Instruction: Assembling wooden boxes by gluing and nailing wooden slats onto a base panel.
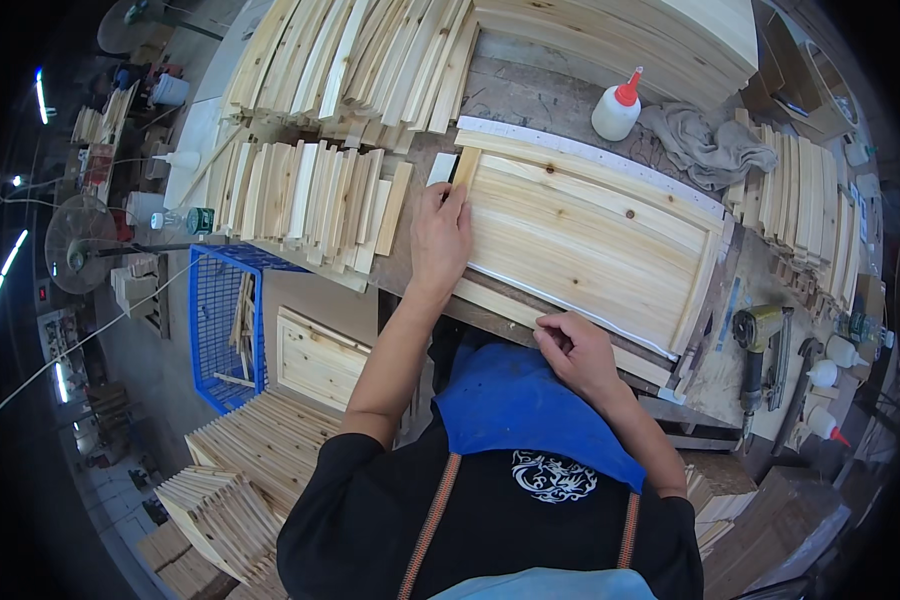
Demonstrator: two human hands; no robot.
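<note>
A pale wooden panel made of joined boards with a framed edge lies on the workbench in front of me. My left hand presses flat on its left end, fingers against the short end strip. My right hand rests at the panel's near edge, fingers curled and pinching at the near strip. I cannot tell whether it holds anything small. A blue apron covers my chest below.
Stacks of wooden slats lie left and behind the panel. A white glue bottle with red tip and a grey rag sit behind it. A nail gun and more glue bottles lie right. A blue wire crate stands below left.
</note>
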